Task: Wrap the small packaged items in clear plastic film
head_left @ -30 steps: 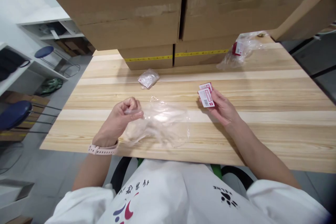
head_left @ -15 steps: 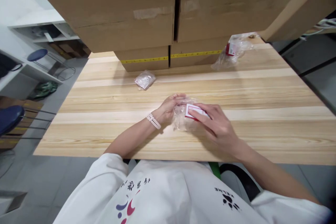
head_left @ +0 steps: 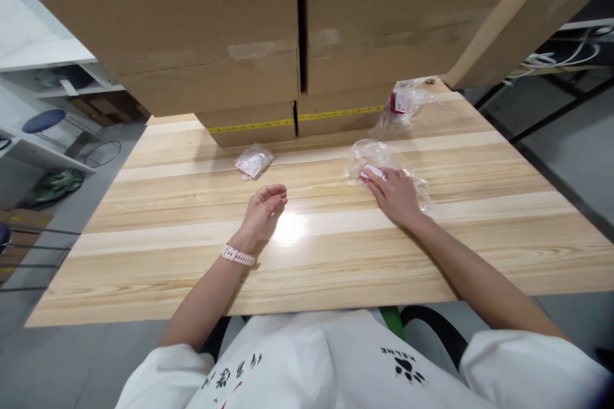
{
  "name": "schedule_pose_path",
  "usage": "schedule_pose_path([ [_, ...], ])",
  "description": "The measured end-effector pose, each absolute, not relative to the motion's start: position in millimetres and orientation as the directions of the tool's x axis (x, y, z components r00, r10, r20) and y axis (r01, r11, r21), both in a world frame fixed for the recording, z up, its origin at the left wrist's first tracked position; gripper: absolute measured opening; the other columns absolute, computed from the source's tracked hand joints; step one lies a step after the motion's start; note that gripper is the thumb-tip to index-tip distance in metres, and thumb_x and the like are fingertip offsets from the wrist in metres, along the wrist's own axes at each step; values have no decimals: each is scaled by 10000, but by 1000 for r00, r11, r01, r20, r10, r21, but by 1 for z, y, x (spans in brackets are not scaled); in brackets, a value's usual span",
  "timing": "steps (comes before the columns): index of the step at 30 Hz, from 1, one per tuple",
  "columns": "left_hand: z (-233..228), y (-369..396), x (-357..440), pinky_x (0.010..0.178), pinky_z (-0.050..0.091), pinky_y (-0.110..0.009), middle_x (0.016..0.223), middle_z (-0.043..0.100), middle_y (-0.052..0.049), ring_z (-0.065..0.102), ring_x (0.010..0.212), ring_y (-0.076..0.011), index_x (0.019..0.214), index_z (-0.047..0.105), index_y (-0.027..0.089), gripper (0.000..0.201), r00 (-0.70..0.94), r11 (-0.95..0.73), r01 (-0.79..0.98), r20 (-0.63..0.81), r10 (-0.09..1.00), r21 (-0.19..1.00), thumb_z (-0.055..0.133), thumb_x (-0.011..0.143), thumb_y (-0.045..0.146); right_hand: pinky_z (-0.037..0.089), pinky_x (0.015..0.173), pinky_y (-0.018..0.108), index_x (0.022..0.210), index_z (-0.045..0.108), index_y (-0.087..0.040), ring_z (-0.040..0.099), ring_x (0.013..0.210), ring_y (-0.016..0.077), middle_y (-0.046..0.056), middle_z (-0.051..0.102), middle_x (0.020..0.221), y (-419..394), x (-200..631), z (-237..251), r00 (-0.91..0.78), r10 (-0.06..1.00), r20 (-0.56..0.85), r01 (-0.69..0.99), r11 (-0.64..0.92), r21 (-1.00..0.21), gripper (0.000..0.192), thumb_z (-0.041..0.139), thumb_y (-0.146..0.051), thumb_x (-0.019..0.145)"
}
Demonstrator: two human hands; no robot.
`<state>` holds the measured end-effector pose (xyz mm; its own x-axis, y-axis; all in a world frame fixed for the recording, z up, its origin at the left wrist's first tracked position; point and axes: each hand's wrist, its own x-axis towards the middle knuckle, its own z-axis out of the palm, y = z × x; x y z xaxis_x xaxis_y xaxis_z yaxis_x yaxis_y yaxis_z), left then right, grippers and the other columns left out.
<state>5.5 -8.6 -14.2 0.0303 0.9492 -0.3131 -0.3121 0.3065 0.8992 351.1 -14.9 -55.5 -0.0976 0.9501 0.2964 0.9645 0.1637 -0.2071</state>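
Note:
My right hand [head_left: 397, 197] lies over a small red-and-white box [head_left: 373, 172], with its fingers on the box's near side. Under and around that hand spreads a crumpled clear plastic bag [head_left: 371, 152]; whether the box is inside it I cannot tell. My left hand [head_left: 263, 209], a pale watch strap on its wrist, rests on the table with fingers loosely bent and holding nothing. Beyond the left hand sits a flat packet in clear wrap [head_left: 254, 161]. Another red-and-white box [head_left: 398, 102] lies in clear plastic at the back right.
Large cardboard boxes [head_left: 182, 51] are stacked along the back of the wooden table [head_left: 158, 223]. A yellow measuring tape [head_left: 254, 125] runs across the lower boxes. A blue stool [head_left: 44, 120] and white shelves stand to the left, with cables [head_left: 551, 61] at the right.
My right hand has moved away and to the right with the box and plastic bag. The left hand has let go of the bag and drawn back left. The view has shifted slightly.

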Motion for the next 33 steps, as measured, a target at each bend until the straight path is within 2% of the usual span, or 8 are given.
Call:
schedule_pose_path([
  [2,-17,-9,2,873,514,-285,953,733,-71,676,908,-155,907,748,158,306,39,291,-309,-293,955,906,856,625,207,382,955,530,1462,585,-277,473,1124,355,185,579,1315,9,377,-57,91,953,288,980,-34,-195,476,407,-420,1044],
  [5,-20,-9,1,841,511,-270,919,740,-73,679,885,-152,912,760,153,317,41,275,-270,-274,961,923,865,620,215,342,979,545,1473,562,-254,430,1178,368,213,537,1318,48,405,-57,368,890,271,922,-311,-232,472,420,-373,1038],
  [9,-21,-10,1,785,508,-259,927,749,-83,688,860,-159,929,771,150,340,23,287,-259,-291,956,922,876,623,252,325,997,530,1418,599,-233,412,1196,350,206,519,1266,108,420,-54,663,706,248,732,-540,-416,438,413,-309,1029],
  [11,-21,-11,1,774,512,-261,931,752,-83,693,855,-166,922,774,155,340,15,301,-277,-309,951,912,886,621,265,339,987,516,1368,637,-220,421,1177,342,202,521,1232,138,420,-54,725,641,251,669,-570,-477,429,388,-297,1027],
  [17,-21,-11,-1,794,523,-249,970,755,-77,691,881,-167,914,791,182,325,23,320,-282,-327,945,904,908,641,314,362,968,543,1265,679,-150,439,1153,348,247,525,1227,210,418,-49,791,547,274,594,-580,-558,431,342,-232,1009],
  [28,-17,-11,0,881,526,-284,1103,737,-88,660,968,-198,863,800,214,282,10,329,-184,-333,943,926,902,675,399,349,1018,558,1277,631,-106,449,1255,344,273,511,1337,283,421,-45,829,518,213,526,-591,-612,381,346,-194,1040],
  [31,-18,-12,1,872,517,-280,1103,730,-90,650,967,-196,858,794,209,295,3,334,-178,-339,941,926,894,691,430,431,1027,543,1272,619,-118,535,1229,285,195,555,1349,303,426,-44,830,518,209,522,-588,-617,316,493,-296,1043],
  [33,-20,-13,0,878,509,-277,1112,724,-86,647,965,-190,864,790,209,279,3,334,-176,-339,941,926,880,717,429,505,997,508,1307,597,-138,595,1184,252,141,583,1351,316,431,-45,814,533,231,547,-568,-615,371,602,-355,1006],
])
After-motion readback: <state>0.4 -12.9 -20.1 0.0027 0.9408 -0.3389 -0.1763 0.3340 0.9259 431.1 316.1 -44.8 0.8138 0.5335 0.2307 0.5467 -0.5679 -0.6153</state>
